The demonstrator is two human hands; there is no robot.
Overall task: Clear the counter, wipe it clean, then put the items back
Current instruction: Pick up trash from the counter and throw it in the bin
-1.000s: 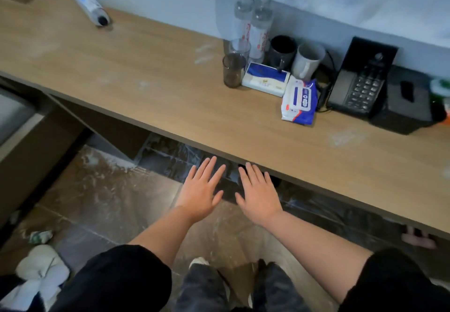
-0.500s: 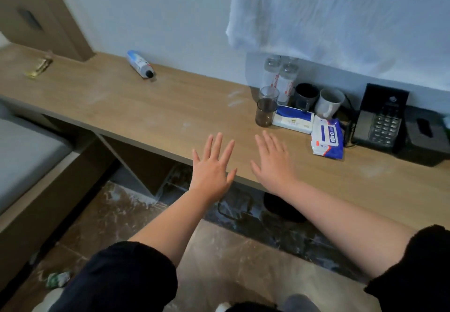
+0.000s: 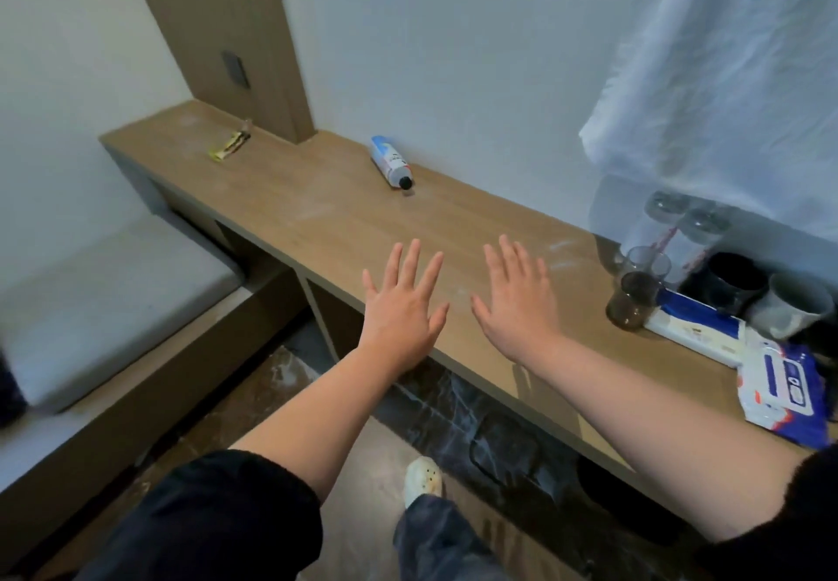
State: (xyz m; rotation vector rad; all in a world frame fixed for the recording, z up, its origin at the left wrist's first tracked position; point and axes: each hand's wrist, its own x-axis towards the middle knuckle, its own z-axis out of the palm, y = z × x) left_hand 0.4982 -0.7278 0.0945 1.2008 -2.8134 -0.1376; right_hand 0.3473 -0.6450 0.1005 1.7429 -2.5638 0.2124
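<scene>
Both hands have come up from below the near edge of the counter (image 3: 317, 217) a second ago and are now over its top. The left hand (image 3: 401, 308) and right hand (image 3: 517, 304) are palm-down, side by side but apart, fingers straight and spread, holding nothing (whether they touch the wood I cannot tell). The forearms reach forward from black sleeves (image 3: 204, 517).

The view has swung left, so the phone at the right is out of sight and the counter's far left end now shows. Clearing has not begun, I judge:
- A tube (image 3: 390, 163) lies on its side, far by the wall.
- A wrapper (image 3: 230, 146) lies beyond it to the left.
- The glasses (image 3: 635, 294), water bottles (image 3: 680, 235), mugs (image 3: 732, 283), box (image 3: 694, 322) and wipes pack (image 3: 780, 390) crowd the right.
- Pale smears (image 3: 562, 247) mark the wood.
</scene>
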